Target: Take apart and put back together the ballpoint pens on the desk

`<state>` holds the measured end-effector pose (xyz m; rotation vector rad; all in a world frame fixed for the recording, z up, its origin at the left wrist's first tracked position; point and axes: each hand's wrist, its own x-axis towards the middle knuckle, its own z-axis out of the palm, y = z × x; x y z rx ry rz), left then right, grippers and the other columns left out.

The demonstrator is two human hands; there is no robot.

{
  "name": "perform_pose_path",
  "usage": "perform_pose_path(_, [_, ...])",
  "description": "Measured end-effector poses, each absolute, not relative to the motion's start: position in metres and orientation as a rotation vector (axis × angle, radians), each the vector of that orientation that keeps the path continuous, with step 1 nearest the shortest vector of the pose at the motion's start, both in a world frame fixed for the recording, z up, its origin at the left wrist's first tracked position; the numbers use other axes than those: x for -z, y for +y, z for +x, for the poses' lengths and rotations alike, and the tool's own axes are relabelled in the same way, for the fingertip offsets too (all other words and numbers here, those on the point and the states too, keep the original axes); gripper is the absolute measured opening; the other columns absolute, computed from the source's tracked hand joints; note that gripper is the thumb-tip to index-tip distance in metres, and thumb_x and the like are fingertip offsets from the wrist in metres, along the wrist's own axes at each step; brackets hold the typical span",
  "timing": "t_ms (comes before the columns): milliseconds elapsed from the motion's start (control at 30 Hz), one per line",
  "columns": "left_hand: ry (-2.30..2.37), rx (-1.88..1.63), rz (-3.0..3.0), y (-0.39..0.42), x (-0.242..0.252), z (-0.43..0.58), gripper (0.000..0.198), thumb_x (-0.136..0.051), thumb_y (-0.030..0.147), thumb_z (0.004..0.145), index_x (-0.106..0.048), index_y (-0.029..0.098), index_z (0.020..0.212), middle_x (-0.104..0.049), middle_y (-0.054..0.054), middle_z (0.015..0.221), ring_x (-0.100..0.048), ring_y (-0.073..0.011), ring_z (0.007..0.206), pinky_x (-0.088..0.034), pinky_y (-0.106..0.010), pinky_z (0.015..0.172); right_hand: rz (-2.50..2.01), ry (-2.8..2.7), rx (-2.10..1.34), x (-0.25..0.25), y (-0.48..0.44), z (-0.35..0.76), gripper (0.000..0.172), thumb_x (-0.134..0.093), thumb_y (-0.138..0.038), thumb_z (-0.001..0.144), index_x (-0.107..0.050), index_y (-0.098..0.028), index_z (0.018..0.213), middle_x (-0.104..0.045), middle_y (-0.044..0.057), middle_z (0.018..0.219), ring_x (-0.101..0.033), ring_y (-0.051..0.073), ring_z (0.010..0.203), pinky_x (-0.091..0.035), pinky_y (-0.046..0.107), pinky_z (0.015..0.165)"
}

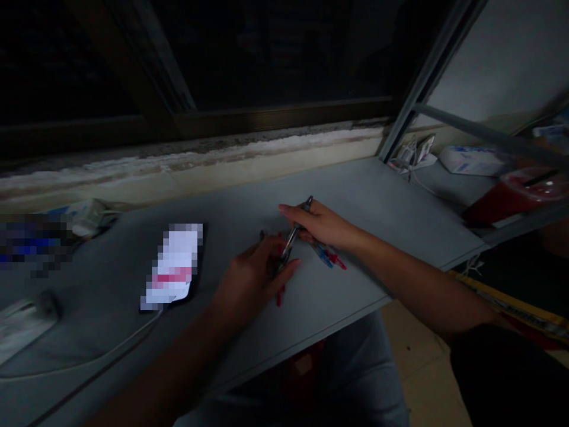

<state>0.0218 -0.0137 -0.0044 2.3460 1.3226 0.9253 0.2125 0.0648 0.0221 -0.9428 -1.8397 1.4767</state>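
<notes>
Holding a pen [291,240], left hand [244,277] curled, right hand [326,223] seemingly pinching.

One camera, worn on the person's head, sights from above the near edge of the desk [355,193]. It faces forward and down, across the top to the far edge and the window [275,59] beyond. In frame, the far edge rises towards the right. Range is close, the left hand [246,276] and right hand [328,223] standing near mid-frame. The right corners are inside the frame; the left end runs out of it
</notes>
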Motion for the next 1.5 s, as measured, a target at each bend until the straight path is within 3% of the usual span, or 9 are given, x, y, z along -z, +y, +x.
perform_pose_path(167, [1.347,-0.871,2.443,-0.009,0.002,0.018,0.034,-0.047,0.042,0.105,-0.067,0.017,0.116,-0.078,-0.008,0.090,-0.074,-0.0213,0.073,-0.056,-0.030,0.064,-0.905,-1.721,-1.558,-0.017,0.069,0.210,0.052,-0.052,-0.057,0.100,-0.037,-0.022,0.064,-0.032,-0.010,0.047,-0.031,0.007,0.042,-0.024,0.026,0.044])
perform_pose_path(367, [1.209,-0.741,2.123,-0.012,-0.003,0.022,0.045,-0.032,0.043,0.109,-0.068,0.018,0.099,-0.061,0.003,0.056,-0.059,-0.0137,0.046,-0.046,-0.024,0.049,-0.702,-1.833,-1.659,-0.025,0.074,0.217,0.053,-0.057,-0.056,0.098,-0.041,-0.020,0.062,-0.034,-0.010,0.049,-0.029,0.005,0.043,-0.024,0.024,0.045])
perform_pose_path(567, [1.277,-0.831,2.066,-0.008,-0.007,0.017,0.044,-0.036,0.046,0.106,-0.065,0.020,0.087,-0.047,0.006,0.053,-0.047,-0.0123,0.043,-0.038,-0.024,0.044,-0.609,-1.984,-1.599,-0.035,0.089,0.233,0.043,-0.081,-0.050,0.082,-0.051,-0.019,0.082,-0.050,-0.010,0.058,-0.043,0.006,0.049,-0.033,0.020,0.047])
perform_pose_path(667, [1.326,-0.863,2.108,-0.004,-0.007,0.013,0.040,-0.038,0.044,0.106,-0.065,0.020,0.087,-0.049,0.005,0.052,-0.048,-0.0128,0.043,-0.036,-0.025,0.043,-0.731,-1.906,-1.520,-0.031,0.099,0.237,0.041,-0.070,-0.052,0.091,-0.051,-0.018,0.077,-0.053,-0.008,0.058,-0.046,0.006,0.049,-0.036,0.020,0.047])
perform_pose_path(833, [1.366,-0.819,2.173,0.000,-0.007,0.013,0.035,-0.040,0.040,0.104,-0.066,0.021,0.092,-0.057,0.005,0.051,-0.055,-0.0141,0.042,-0.037,-0.025,0.041,-0.708,-1.964,-1.540,-0.028,0.106,0.243,0.018,-0.073,-0.023,0.089,-0.057,-0.015,0.093,-0.063,-0.004,0.074,-0.057,0.007,0.058,-0.045,0.020,0.055])
perform_pose_path(900, [1.363,-0.802,2.188,0.001,-0.007,0.014,0.036,-0.040,0.041,0.105,-0.067,0.020,0.096,-0.062,0.003,0.055,-0.058,-0.0144,0.043,-0.039,-0.025,0.042,-0.714,-1.975,-1.554,-0.030,0.105,0.245,0.027,-0.077,-0.018,0.084,-0.058,-0.016,0.104,-0.065,-0.004,0.080,-0.059,0.007,0.061,-0.047,0.020,0.057])
perform_pose_path(1067, [1.388,-0.799,2.216,0.001,-0.007,0.013,0.036,-0.041,0.042,0.105,-0.067,0.020,0.095,-0.063,0.003,0.056,-0.060,-0.0150,0.045,-0.040,-0.025,0.043,-0.826,-1.969,-1.546,-0.031,0.103,0.245,0.023,-0.072,-0.030,0.091,-0.057,-0.015,0.082,-0.061,-0.004,0.067,-0.055,0.007,0.058,-0.044,0.020,0.055])
perform_pose_path(1200, [1.412,-0.805,2.206,0.000,-0.009,0.014,0.036,-0.040,0.041,0.105,-0.068,0.019,0.097,-0.071,0.000,0.067,-0.066,-0.0160,0.054,-0.047,-0.025,0.050,-0.728,-1.924,-1.579,-0.030,0.102,0.244,0.033,-0.083,-0.019,0.078,-0.059,-0.016,0.101,-0.069,-0.003,0.083,-0.059,0.007,0.062,-0.048,0.020,0.057])
perform_pose_path(1500, [1.471,-0.831,2.195,0.000,-0.006,0.012,0.039,-0.040,0.042,0.105,-0.070,0.018,0.108,-0.063,0.002,0.060,-0.057,-0.0154,0.047,-0.043,-0.027,0.049,-0.570,-1.765,-1.567,-0.027,0.108,0.242,0.022,-0.080,-0.021,0.082,-0.065,-0.015,0.096,-0.062,-0.005,0.069,-0.057,0.008,0.061,-0.049,0.019,0.058])
